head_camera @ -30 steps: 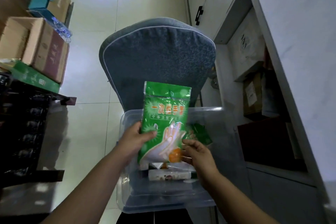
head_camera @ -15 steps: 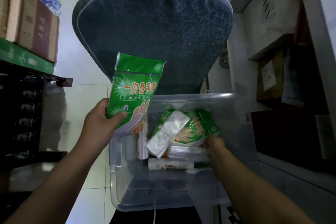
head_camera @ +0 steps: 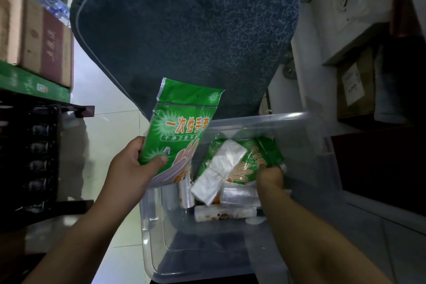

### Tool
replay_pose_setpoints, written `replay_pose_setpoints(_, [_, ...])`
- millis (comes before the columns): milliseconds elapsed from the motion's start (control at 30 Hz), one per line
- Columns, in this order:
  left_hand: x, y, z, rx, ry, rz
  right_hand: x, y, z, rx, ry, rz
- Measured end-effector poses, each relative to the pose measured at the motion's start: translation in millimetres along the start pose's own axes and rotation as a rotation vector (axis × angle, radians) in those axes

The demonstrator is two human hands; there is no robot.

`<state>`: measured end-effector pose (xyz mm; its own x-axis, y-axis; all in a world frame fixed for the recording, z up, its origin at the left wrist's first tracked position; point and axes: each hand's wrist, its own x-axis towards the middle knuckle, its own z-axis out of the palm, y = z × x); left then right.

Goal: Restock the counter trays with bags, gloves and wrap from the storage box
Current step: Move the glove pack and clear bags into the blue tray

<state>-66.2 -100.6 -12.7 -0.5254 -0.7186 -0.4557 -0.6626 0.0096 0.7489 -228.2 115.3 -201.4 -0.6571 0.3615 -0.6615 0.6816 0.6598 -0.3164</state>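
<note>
In left grip (head_camera: 131, 166), one glove pack (head_camera: 182, 122); in right grip (head_camera: 269, 178), a second pack (head_camera: 265, 152); both clamped.

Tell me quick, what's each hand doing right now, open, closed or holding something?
Left hand: grips a green glove packet at the storage box left edge.
Right hand: inside the box, fingers curled on a second glove packet.

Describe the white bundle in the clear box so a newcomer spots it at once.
Find the clear plastic storage box in front of the blue padded chair. Inside, slanted across a green glove packet, lies a flat bundle of folded white plastic bags. It alone is plain white; its neighbours are green, clear or printed.
</note>
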Motion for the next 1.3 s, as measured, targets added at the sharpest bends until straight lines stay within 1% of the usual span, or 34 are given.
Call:
replay_pose_setpoints(67, [-1, -2, 3, 0.021, -0.012, 0.004, 3, 4, -1, 0.0, 0.001, -0.013])
replay_pose_setpoints(133, [-2, -3, 5, 0.025, -0.022, -0.001, 5, 7, -3, 0.04, -0.008, -0.012])
replay_pose_setpoints(233, [-6, 1, 7, 0.037, -0.043, 0.0, -3, 6, -8, 0.108, 0.015, -0.061])
replay_pose_setpoints(333, [-11, 13, 5, 0.043, -0.074, 0.031, -28, -3, -18, 0.303, 0.003, -0.085])
replay_pose_setpoints(400, [-15, 23, 3, 0.029, -0.105, 0.052, -49, -9, -31, 0.459, -0.049, -0.119])
replay_pose_setpoints(500, [-20, 35, -1, -0.001, -0.135, 0.081, -83, -16, -64, 0.609, -0.143, -0.204])
replay_pose_setpoints(600, [-25, 48, -7, 0.011, -0.156, 0.123, -115, -25, -104, 0.637, -0.142, -0.371])
replay_pose_setpoints(700, [-31, 61, -12, 0.003, -0.198, 0.171, -146, -34, -146, 0.638, -0.058, -0.558])
replay_pose_setpoints(833, [-39, 84, -16, -0.043, -0.244, 0.226, -188, -49, -196, 0.599, 0.181, -0.76])
replay_pose_setpoints(933, [-48, 105, -11, -0.101, -0.299, 0.262, -221, -59, -233, 0.615, 0.364, -0.862])
replay_pose_setpoints(1000, [-57, 120, -5, -0.167, -0.372, 0.267, -241, -66, -256, 0.649, 0.443, -0.912])
replay_pose_setpoints(1133, [-82, 148, 7, -0.302, -0.547, 0.273, -268, -74, -292, 0.731, 0.495, -0.915])
replay_pose_setpoints(1300, [-122, 173, 27, -0.525, -0.759, 0.167, -281, -71, -317, 0.741, 0.542, -0.832])
